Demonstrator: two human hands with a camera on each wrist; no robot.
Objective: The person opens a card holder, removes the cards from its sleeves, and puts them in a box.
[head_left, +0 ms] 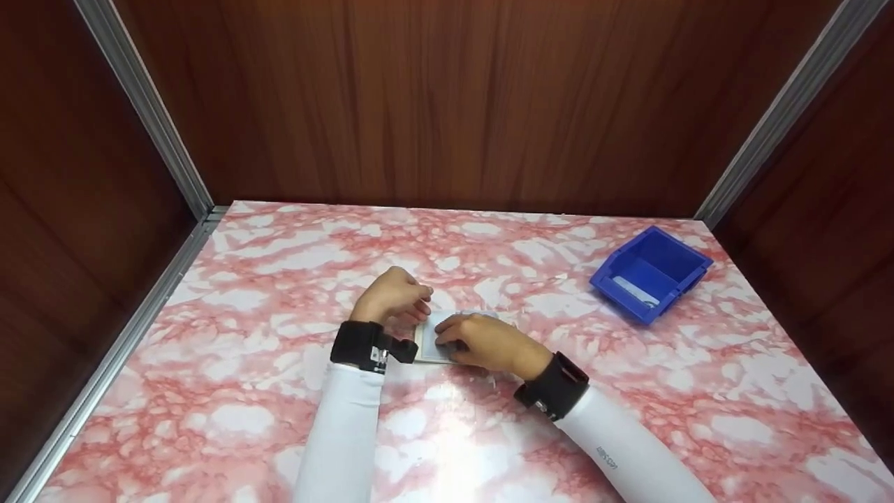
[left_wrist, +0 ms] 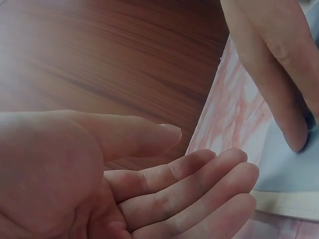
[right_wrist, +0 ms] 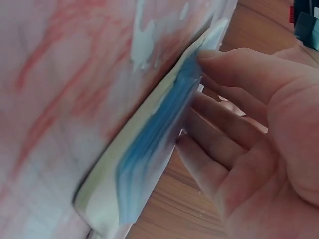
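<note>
right hand's [head_left: 489,341] bent fingers touch a flat, cream-edged, blue-leaved booklet [right_wrist: 148,132] beneath, pinch unclear; left hand [head_left: 392,295] empty, thumb apart. likely leafing; next calls for careful pinching.

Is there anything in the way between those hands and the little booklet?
Nothing visible is in the way: the right hand touches the booklet, and no other object shows between the booklet and the left hand.
</note>
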